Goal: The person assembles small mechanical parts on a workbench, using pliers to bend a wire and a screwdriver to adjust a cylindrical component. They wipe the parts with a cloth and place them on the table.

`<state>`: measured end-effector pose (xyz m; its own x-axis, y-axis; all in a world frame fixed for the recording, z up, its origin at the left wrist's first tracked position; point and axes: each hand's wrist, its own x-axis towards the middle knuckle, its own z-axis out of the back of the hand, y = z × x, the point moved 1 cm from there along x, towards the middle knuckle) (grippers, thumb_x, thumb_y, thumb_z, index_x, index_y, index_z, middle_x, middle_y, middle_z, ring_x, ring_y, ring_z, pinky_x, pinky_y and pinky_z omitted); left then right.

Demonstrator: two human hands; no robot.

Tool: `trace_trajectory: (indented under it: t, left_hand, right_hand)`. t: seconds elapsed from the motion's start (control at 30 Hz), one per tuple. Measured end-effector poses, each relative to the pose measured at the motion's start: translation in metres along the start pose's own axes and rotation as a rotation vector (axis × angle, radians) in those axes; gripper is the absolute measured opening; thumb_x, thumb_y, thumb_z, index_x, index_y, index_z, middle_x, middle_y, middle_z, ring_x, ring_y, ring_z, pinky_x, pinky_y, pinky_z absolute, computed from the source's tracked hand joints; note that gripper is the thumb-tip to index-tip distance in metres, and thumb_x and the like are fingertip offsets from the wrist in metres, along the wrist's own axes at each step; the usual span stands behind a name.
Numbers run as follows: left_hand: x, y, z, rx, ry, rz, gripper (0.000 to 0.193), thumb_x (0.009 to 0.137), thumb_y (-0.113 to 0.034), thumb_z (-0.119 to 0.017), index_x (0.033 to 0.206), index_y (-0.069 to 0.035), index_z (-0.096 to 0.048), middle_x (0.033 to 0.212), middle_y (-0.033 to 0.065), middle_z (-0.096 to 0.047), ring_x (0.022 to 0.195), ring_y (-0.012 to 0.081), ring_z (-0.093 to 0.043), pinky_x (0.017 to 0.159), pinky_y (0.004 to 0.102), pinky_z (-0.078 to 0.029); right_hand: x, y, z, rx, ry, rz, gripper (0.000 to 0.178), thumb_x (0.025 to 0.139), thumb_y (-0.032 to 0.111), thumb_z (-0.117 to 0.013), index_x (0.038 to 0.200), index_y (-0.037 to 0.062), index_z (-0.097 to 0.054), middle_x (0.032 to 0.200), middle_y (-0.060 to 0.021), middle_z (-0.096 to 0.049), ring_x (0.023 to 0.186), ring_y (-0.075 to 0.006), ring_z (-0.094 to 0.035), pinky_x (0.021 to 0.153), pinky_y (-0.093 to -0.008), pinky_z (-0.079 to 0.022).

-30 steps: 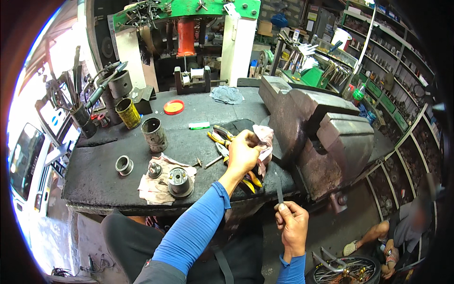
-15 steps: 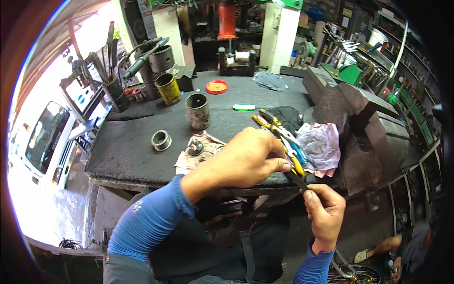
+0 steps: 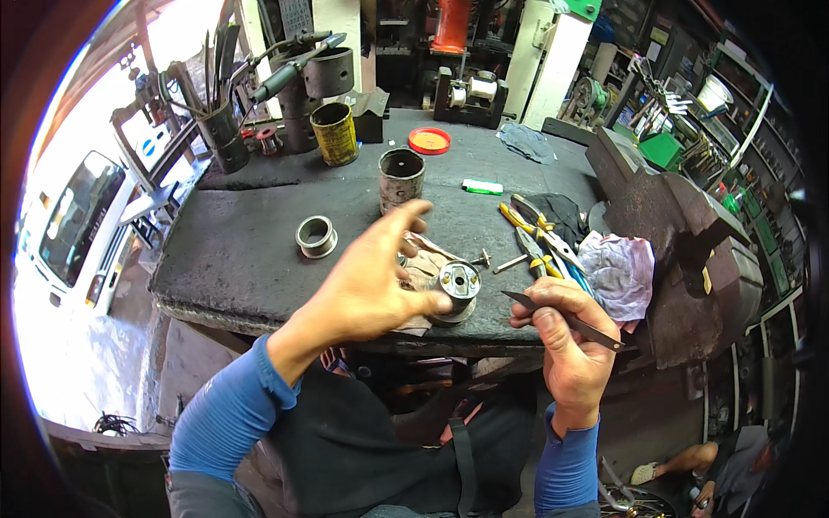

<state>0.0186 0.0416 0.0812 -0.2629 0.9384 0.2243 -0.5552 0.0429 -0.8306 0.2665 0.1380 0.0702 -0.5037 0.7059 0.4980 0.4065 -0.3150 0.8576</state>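
Observation:
My left hand [image 3: 358, 281] is open, thumb and fingers spread, and appears to hold nothing. Just past its thumb stands a round metal part [image 3: 460, 285] with a bored centre, on the front of the workbench [image 3: 242, 250]. A crumpled beige rag [image 3: 426, 269] lies partly hidden behind that hand. My right hand [image 3: 574, 358] grips a thin dark blade [image 3: 598, 335], which has a pointed tip toward the left and a small hole at its other end. Yellow-handled pliers [image 3: 523, 237] lie beyond the right hand.
A metal ring [image 3: 317, 237], a sooty cylinder [image 3: 401, 177] and a yellow can [image 3: 334, 135] stand on the bench. A pale stained cloth [image 3: 617, 269] lies beside a large vise [image 3: 661, 207] at right. Farther back is a red lid [image 3: 429, 141]. Another person sits low at right.
My left hand has moved left off the blade and opened, uncovering the round metal part. The right hand now holds the blade turned, its tip pointing left. The view has shifted.

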Motion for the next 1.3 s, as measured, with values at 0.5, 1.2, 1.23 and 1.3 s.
trace_trajectory:
  t: [0.5,1.2,1.23,1.3]
  left_hand:
    - [-0.010,-0.013,-0.023,0.498,-0.055,-0.510,0.060,0.066,-0.019,-0.093,0.121,-0.004,-0.074,0.121,0.0125,-0.070,0.108,0.0349,-0.061,0.100,0.0452,-0.052]
    - [-0.019,0.023,-0.006,0.429,0.105,-0.342,0.052,0.069,-0.019,-0.091,0.119,-0.011,-0.077,0.118,0.0111,-0.067,0.106,0.0350,-0.056,0.096,0.0455,-0.050]
    - [-0.019,0.023,-0.006,0.431,0.107,-0.344,0.052,0.070,-0.019,-0.091,0.119,-0.011,-0.077,0.117,0.0110,-0.067,0.106,0.0349,-0.056,0.095,0.0455,-0.050]
    - [-0.022,0.023,-0.007,0.435,0.141,-0.347,0.055,0.072,-0.022,-0.092,0.123,-0.011,-0.074,0.118,0.0110,-0.064,0.111,0.0360,-0.056,0.100,0.0482,-0.047]
  right_hand:
    - [-0.033,0.005,0.005,-0.119,-0.047,-0.073,0.021,0.094,-0.013,-0.075,0.115,-0.0087,-0.073,0.115,-0.0181,-0.075,0.099,-0.0199,-0.076,0.090,-0.0341,-0.065]
    - [-0.004,-0.040,-0.047,-0.512,0.272,0.266,0.031,0.073,-0.009,-0.082,0.102,0.0020,-0.078,0.100,-0.0143,-0.079,0.087,-0.0301,-0.076,0.079,-0.0377,-0.060]
    - [-0.005,-0.039,-0.047,-0.508,0.282,0.260,0.032,0.072,-0.009,-0.082,0.102,0.0019,-0.078,0.100,-0.0144,-0.079,0.087,-0.0305,-0.076,0.079,-0.0379,-0.060]
    - [-0.007,-0.043,-0.048,-0.484,0.267,0.262,0.033,0.072,-0.009,-0.081,0.104,0.0019,-0.078,0.099,-0.0143,-0.078,0.087,-0.0307,-0.076,0.078,-0.0383,-0.061]
